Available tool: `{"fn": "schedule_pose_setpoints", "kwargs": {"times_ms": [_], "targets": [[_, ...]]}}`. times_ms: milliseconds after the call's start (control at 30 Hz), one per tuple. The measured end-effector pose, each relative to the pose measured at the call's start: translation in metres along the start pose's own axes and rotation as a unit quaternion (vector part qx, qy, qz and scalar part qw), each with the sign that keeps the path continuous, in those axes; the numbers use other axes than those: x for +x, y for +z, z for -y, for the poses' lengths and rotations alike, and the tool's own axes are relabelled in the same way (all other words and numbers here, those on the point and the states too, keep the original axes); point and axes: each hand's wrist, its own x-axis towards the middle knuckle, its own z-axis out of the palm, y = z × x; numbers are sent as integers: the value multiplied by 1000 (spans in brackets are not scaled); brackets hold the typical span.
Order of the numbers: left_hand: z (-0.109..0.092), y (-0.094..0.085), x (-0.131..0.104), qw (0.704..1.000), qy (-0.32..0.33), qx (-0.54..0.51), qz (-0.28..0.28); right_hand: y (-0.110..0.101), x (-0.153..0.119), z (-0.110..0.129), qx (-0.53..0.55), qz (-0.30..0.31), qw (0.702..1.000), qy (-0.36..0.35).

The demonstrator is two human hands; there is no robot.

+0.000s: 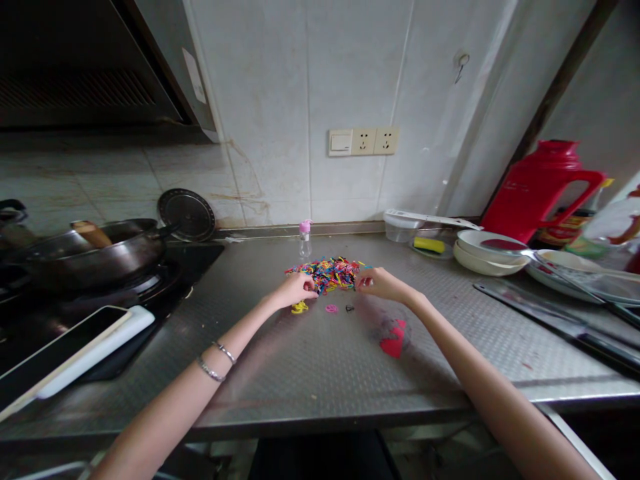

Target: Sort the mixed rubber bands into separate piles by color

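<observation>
Small fingers-on-pile overlap hides whether the left hand (299, 289) or right hand (373, 283) grips anything from the multicoloured rubber-band pile (333, 272) mid-counter (320, 360); both curl narrowly at its sides. Bare metal lies between the yellow bands (299, 307) and the counter's front edge, forearms flanking it.

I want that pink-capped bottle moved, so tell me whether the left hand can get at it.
Probably: the left hand is near, and the bottle stands just behind the colourful pile, its left side open.
</observation>
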Motion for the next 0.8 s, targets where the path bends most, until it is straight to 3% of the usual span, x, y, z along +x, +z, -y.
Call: {"fn": "schedule_pose_setpoints", "kwargs": {"times_ms": [367,800], "targets": [[-2,-1,-2,999,-7,40,1,8,-1,-36,10,-77,996,38],[-4,-2,-3,998,3,52,-23,8,-5,-40,-21,-59,997,39]]}}
